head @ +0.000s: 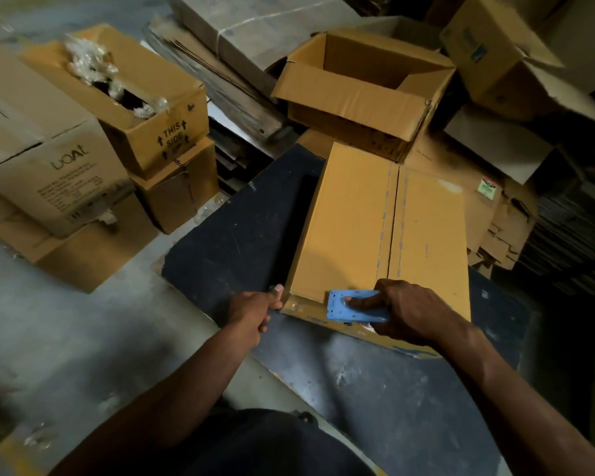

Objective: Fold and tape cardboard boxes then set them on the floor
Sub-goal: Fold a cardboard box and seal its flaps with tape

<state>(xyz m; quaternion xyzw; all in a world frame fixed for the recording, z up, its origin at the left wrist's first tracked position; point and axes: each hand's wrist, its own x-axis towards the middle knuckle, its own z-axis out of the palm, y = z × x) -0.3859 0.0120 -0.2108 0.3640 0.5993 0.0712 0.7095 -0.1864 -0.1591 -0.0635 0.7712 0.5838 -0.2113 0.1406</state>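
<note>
1. Head view, progress: a folded box (pixel 380 228) is laid on the dark table (pixel 234 242), reaching to its near edge, with both top flaps closed and meeting at a middle seam. Tape appears to run along that seam, so the taping is judged nearly done; setting the box on the floor (pixel 66 338) is left.
2. A blue tape dispenser (pixel 352 305) is gripped by the right hand (pixel 409 314), fingers curled round it, forefinger laid flat on top, at the box's near end.
3. The box's near left corner is touched by the left hand (pixel 255 309); its fingers are curled, though what they hold cannot be told.
4. An open box (pixel 361 97) stands beyond the table's far edge.
5. Writing: "THIS SIDE" with arrows is read on a carton (pixel 145 108) at left; "boAt" on a paler carton (pixel 49 159).
</note>
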